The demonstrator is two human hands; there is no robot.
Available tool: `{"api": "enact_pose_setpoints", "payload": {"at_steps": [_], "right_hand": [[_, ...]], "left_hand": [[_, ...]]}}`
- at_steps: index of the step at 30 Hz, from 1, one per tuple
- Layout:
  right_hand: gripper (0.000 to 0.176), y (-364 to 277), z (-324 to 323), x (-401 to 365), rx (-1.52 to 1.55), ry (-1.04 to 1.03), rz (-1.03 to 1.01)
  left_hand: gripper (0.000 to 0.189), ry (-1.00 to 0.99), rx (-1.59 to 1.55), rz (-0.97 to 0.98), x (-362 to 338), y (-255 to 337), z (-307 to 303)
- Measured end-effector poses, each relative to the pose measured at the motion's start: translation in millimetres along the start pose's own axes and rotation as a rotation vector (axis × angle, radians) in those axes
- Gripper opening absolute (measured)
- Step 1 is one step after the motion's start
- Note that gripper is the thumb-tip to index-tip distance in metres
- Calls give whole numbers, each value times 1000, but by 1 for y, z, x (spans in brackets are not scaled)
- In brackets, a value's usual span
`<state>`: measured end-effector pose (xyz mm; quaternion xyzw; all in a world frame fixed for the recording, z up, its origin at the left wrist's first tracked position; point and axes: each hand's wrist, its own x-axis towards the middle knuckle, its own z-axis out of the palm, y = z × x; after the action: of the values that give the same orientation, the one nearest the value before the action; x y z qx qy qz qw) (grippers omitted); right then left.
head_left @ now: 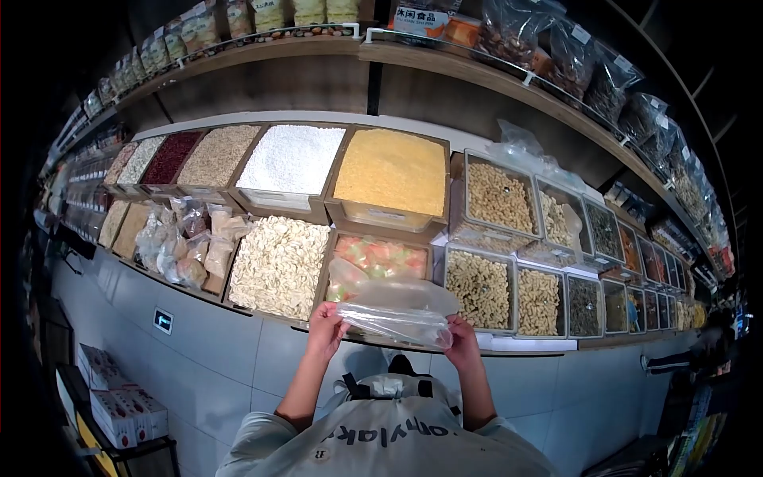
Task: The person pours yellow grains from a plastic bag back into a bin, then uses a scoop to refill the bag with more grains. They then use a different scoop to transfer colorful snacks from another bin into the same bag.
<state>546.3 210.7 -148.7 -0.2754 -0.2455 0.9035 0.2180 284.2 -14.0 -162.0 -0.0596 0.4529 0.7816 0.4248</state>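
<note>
While left hand [327, 327], right hand [461, 343] pinch clear bag [393, 316] (each grip tight), bin [380, 235] beyond holds pink-green sweets [381, 258].

Straight beyond your fingers [335, 312] sits a wooden bin of pink, green and white pieces [380, 256]. Just left of them lies a bin of pale sliced chips [278, 266], and further left a compartment of small filled bags [179, 238]. Behind those you see a yellow grain bin [391, 171] and a white grain bin [292, 159]. Right of your fingers stand clear boxes of nuts [478, 288]. High above, a shelf [445, 62] carries packed dark goods [606, 79]. Well down to the left, white cartons [119, 409] rest on a low rack.
</note>
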Motion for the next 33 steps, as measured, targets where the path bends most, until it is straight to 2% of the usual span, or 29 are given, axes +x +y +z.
{"api": "enact_pose_setpoints", "payload": {"at_steps": [4, 6, 10, 12, 13, 14, 15, 16, 17, 19, 20, 22, 23, 24, 25, 26, 27, 28, 29, 30, 31, 32, 33], "right_hand": [[5, 0, 8, -4, -203, 27, -35], [3, 1, -5, 0, -324, -93, -57], [5, 1, -13, 2, -352, -65, -70], [5, -3, -2, -2, -187, 92, -62], [5, -5, 4, -4, -186, 91, -59], [5, -9, 9, -7, -61, 125, -12], [6, -11, 11, -9, 65, 159, 34], [6, -10, 8, -8, 67, 159, 35], [9, -8, 4, -6, 118, 184, 73], [13, -4, 5, -7, 173, 212, 113], [17, -3, 7, -7, 139, 147, 101], [22, -5, 12, -14, 108, 88, 89], [23, -10, 16, -18, -126, -61, 94], [25, -14, 21, -20, -360, -212, 99], [25, -15, 27, -19, -360, -210, 98], [25, -15, 36, -16, -750, -144, 31], [26, -19, 42, -11, -1140, -71, -41], [26, -24, 42, -3, -1148, -70, -44], [25, -31, 40, 9, -1307, -14, -130], [25, -40, 42, 21, -1466, 40, -222], [39, -53, 58, 32, -1436, 64, -328], [39, -67, 76, 43, -1450, 51, -334], [39, -83, 102, 52, -1345, 99, -425]], "left_hand": [[20, -31, -264, -62, 0, 4, 4], [20, -87, -258, -83, -9, 11, 15], [18, -242, -161, -192, -16, 19, 14], [15, -310, -48, -217, -13, 16, 1], [14, -380, 67, -242, -12, 16, -6], [14, -377, 68, -242, -12, 17, -15], [13, -440, 175, -305, -14, 21, -18], [12, -502, 284, -368, -16, 25, -22], [12, -500, 286, -370, -13, 26, -32], [11, -667, 42, -549, -9, 31, -43], [11, -664, 43, -554, -10, 28, -46], [13, -517, -77, -415, -29, 42, -18], [13, -516, -78, -418, -36, 52, -4], [10, -511, 48, -306, -41, 63, 10], [11, -504, 174, -193, -40, 69, 17], [11, -509, 171, -193, -34, 66, 17], [13, -462, 503, -43, -31, 66, 21], [17, -400, 828, 114, -28, 66, 27], [20, -269, 1063, 234, -26, 67, 33], [20, -267, 1051, 244, -25, 72, 51], [19, -121, 1097, 360, -23, 76, 69], [18, 33, 1137, 471, -17, 80, 81], [19, 78, 1208, 677, 0, 79, 86]]}}
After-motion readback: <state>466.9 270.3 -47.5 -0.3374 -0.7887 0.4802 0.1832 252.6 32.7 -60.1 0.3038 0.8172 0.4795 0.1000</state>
